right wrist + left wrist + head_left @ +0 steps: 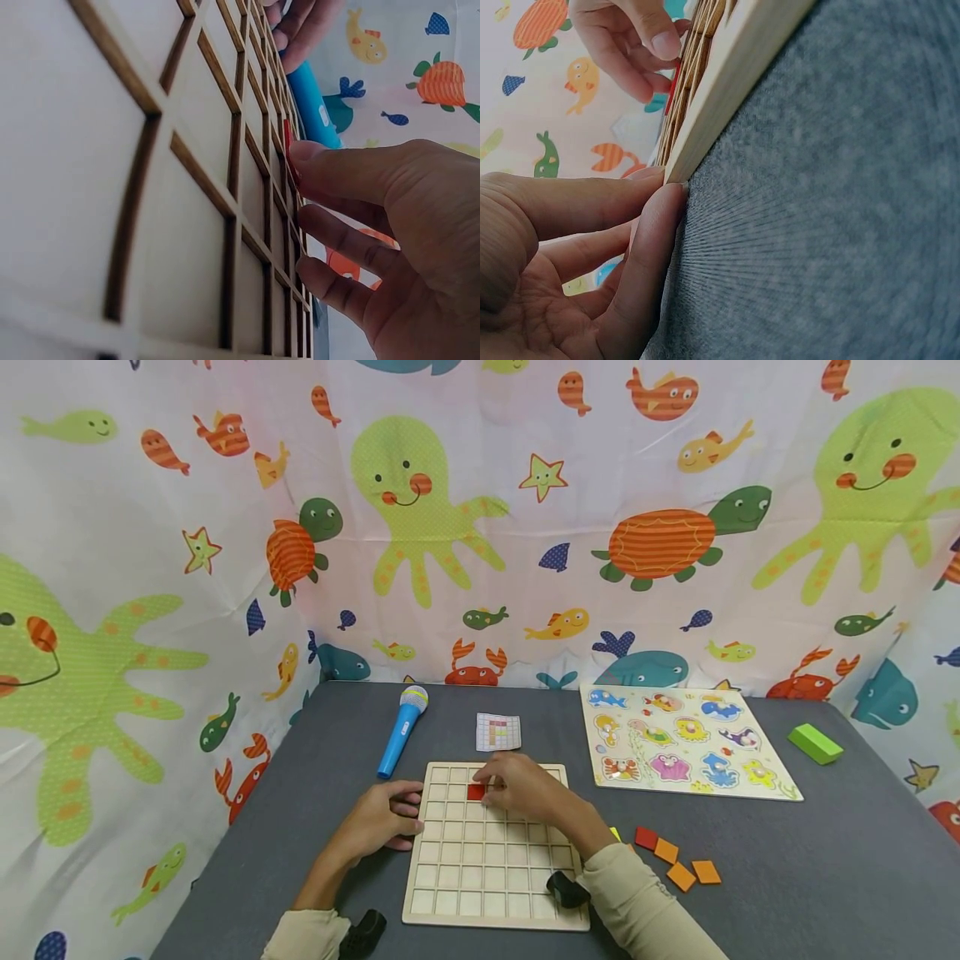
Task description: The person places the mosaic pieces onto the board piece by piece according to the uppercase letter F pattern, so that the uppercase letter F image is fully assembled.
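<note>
A light wooden grid board (461, 877) with many square cells lies on the grey table. My right hand (522, 787) is over its upper part and pinches a red square tile (476, 792) by its edge. In the right wrist view, the thumb presses on the red tile (288, 139), which sits at a slant against the grid; the index fingertip is partly hidden. At the board's left edge, my left hand (375, 820) holds the rim between thumb and a finger, as the left wrist view shows at the board's side (724, 97).
Behind the board lie a blue toy microphone (402, 731) and a small card with a coloured grid (498, 732). To the right are a sea-animal peg puzzle (686, 783), a green block (815, 744), a loose red tile (647, 837) and several orange tiles (681, 877).
</note>
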Available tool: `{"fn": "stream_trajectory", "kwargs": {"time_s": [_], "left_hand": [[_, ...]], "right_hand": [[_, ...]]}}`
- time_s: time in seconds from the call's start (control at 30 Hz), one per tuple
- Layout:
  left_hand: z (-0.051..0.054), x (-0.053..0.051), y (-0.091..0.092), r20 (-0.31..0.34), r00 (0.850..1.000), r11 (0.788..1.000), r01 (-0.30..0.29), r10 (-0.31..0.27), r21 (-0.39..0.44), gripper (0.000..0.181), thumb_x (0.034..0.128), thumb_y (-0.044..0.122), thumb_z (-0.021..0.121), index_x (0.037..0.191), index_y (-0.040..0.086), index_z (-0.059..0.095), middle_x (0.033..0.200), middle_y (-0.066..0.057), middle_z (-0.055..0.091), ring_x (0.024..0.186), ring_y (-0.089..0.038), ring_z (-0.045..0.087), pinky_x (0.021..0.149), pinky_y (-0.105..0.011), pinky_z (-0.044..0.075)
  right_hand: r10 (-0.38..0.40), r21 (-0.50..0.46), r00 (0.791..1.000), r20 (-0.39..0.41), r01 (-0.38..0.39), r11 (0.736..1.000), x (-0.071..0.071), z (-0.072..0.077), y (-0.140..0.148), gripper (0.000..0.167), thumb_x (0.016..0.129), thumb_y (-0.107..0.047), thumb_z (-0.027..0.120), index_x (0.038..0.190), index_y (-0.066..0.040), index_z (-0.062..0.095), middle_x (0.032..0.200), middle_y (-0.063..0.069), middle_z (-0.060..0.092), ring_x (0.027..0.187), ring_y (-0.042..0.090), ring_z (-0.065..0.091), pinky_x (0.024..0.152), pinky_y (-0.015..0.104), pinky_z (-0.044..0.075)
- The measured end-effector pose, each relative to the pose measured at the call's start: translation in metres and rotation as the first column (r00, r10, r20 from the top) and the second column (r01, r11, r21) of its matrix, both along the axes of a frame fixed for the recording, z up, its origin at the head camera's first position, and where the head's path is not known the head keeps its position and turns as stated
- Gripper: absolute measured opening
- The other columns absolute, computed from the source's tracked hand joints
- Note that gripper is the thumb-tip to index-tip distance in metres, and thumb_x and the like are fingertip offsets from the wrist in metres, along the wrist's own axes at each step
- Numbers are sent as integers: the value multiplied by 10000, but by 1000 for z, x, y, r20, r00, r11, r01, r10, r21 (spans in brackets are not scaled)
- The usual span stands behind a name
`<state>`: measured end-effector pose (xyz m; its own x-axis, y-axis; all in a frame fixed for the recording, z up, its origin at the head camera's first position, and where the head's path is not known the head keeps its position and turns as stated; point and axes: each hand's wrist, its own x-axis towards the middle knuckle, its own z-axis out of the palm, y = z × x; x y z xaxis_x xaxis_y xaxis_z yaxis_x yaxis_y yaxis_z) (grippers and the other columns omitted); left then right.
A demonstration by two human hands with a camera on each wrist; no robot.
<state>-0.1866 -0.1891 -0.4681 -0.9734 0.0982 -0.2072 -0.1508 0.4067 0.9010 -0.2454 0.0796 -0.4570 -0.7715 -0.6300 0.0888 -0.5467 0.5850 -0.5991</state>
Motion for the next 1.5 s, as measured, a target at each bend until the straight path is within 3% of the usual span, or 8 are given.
{"fn": "stream_trajectory", "kwargs": {"time_s": [0.33,0.8,1.2,1.5], "left_hand": [[1,-1,0,-1,1000,1000,5,-5,5,607,862,-52,813,1435,18,627,1216,-128,649,974,-216,673,650,-386,668],[2,-2,0,2,1000,1000,7,-7,2,604,861,-57,814,1431,14,628,1210,-128,651,963,-213,678,649,-389,668],[0,-3,-1,3,1000,1000,9,-9,25,634,841,-70,827,1436,-3,619,1215,-139,650,965,-206,683,624,-417,662],[0,-3,-1,10,1000,1000,5,-5,27,640,837,-69,831,1437,-3,618,1214,-138,649,964,-209,681,625,-421,663]], "right_hand": [[4,-37,1000,23,-3,999,7,11,21,285,967,-96,772,1245,-32,766,1193,62,763,1029,198,698,872,343,610],[-77,20,995,60,76,997,28,17,83,322,1005,-223,753,1304,-103,748,1239,37,718,1074,222,649,875,347,581],[-107,72,993,42,104,992,36,19,128,366,985,-224,779,1327,-101,727,1226,4,711,1095,197,651,953,463,589],[-121,103,992,47,116,988,39,17,141,402,957,-275,811,1310,-94,743,1229,25,701,1116,238,649,992,545,571]]}}
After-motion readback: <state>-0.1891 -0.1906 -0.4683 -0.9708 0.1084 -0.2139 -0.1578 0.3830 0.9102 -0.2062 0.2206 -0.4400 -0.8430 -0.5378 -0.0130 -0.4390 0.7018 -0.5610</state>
